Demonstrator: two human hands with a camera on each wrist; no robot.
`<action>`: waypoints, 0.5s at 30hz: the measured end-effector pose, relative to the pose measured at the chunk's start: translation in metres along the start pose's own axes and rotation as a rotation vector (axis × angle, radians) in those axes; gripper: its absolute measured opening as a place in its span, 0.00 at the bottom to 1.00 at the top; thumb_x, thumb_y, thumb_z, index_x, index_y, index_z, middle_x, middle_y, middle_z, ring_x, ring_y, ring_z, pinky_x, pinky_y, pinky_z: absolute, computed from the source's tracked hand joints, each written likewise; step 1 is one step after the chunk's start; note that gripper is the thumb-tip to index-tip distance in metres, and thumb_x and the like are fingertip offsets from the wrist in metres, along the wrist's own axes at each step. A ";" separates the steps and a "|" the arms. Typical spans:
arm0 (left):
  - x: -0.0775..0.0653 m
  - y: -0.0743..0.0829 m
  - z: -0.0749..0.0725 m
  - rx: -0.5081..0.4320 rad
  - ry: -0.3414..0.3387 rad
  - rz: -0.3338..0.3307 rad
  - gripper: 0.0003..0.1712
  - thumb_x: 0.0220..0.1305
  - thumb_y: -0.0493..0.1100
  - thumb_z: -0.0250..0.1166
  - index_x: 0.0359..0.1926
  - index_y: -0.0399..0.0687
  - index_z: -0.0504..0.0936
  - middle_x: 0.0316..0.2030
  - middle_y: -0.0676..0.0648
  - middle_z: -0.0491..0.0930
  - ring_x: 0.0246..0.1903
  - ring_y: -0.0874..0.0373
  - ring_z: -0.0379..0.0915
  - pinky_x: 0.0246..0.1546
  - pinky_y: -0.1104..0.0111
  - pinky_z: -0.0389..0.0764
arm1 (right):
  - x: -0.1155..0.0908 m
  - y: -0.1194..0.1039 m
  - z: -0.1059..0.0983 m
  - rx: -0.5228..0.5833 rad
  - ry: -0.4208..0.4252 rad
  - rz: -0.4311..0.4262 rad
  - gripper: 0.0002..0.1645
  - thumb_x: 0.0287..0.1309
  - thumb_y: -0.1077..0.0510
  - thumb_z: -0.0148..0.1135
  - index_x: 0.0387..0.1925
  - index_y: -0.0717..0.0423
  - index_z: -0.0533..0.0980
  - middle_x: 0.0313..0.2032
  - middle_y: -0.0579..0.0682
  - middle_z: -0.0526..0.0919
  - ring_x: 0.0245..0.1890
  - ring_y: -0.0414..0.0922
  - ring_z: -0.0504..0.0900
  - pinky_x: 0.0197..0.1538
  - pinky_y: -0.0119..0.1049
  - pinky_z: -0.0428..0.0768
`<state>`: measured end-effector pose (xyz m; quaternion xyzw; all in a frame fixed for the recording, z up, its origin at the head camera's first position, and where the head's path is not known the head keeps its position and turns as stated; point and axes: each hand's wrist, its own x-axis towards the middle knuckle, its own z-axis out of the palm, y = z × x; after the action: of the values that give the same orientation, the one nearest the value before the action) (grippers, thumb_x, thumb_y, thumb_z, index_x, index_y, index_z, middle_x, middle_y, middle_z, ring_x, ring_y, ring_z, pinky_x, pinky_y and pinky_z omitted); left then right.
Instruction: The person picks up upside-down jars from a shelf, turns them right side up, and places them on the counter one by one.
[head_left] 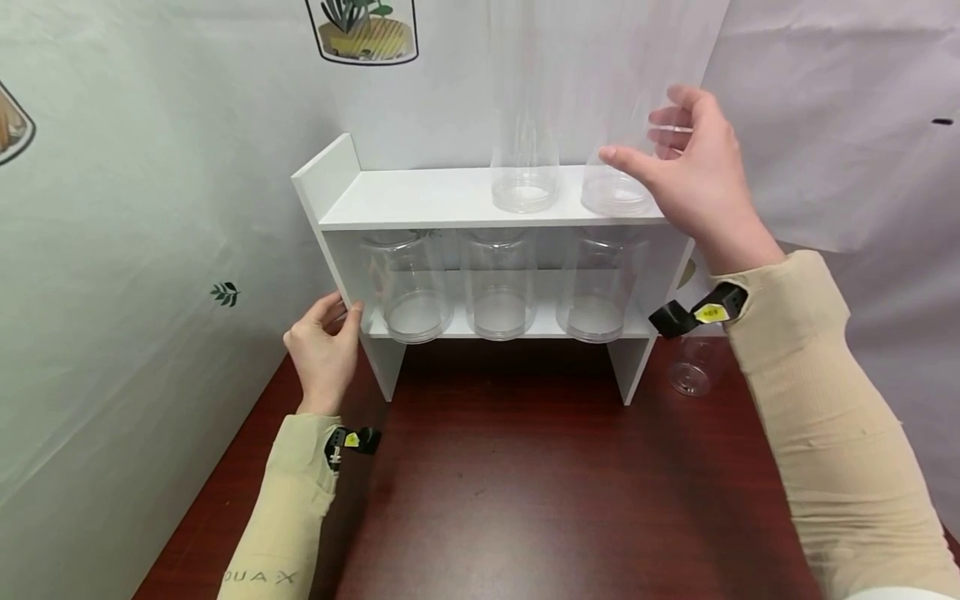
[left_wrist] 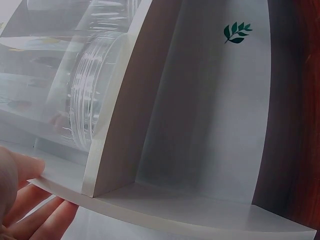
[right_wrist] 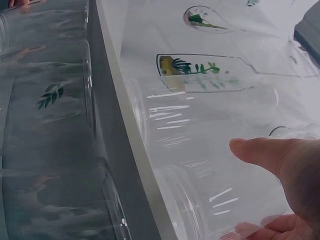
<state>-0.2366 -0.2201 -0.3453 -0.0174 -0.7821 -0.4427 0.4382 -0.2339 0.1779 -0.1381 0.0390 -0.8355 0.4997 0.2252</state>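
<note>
A white two-tier shelf rack [head_left: 420, 197] stands on the dark red table. My left hand [head_left: 324, 346] grips the edge of its left side panel, thumb in front and fingers behind. At the upper right, my right hand [head_left: 697, 162] is spread beside the right clear jar [head_left: 617, 193] on the top board. In the right wrist view its thumb [right_wrist: 255, 152] stretches out over this jar, with the fingers lower down, partly seen through the plastic. Another tall clear jar [head_left: 525, 190] stands to its left.
On the lower board stand a left jar [head_left: 416, 312], a middle jar [head_left: 499, 310] and a right jar [head_left: 595, 312], all clear. Another clear container [head_left: 690, 377] is on the table right of the rack. A pale printed cloth [head_left: 187, 167] hangs around the table.
</note>
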 end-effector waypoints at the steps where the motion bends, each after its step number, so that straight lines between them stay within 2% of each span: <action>1: 0.000 0.000 0.000 -0.002 0.001 -0.001 0.16 0.65 0.39 0.72 0.52 0.38 0.88 0.42 0.41 0.88 0.39 0.51 0.87 0.37 0.85 0.78 | -0.001 0.000 0.000 0.010 0.005 -0.008 0.57 0.54 0.45 0.78 0.77 0.49 0.56 0.68 0.51 0.70 0.67 0.44 0.70 0.68 0.32 0.67; 7: -0.001 0.000 -0.001 -0.010 0.005 -0.008 0.16 0.65 0.39 0.72 0.52 0.39 0.88 0.42 0.42 0.88 0.39 0.52 0.87 0.37 0.84 0.78 | -0.010 -0.005 -0.003 0.096 0.017 -0.037 0.55 0.52 0.49 0.80 0.76 0.50 0.58 0.65 0.50 0.71 0.64 0.44 0.71 0.66 0.28 0.67; 15: -0.002 0.000 0.000 -0.015 0.001 -0.010 0.16 0.65 0.40 0.72 0.53 0.40 0.88 0.43 0.43 0.88 0.39 0.52 0.87 0.37 0.84 0.78 | -0.032 -0.012 -0.009 0.192 0.029 -0.111 0.52 0.50 0.57 0.81 0.72 0.49 0.62 0.59 0.47 0.73 0.60 0.44 0.74 0.66 0.30 0.69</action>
<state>-0.2357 -0.2191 -0.3464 -0.0166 -0.7785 -0.4510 0.4362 -0.1986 0.1747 -0.1375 0.0992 -0.7771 0.5646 0.2598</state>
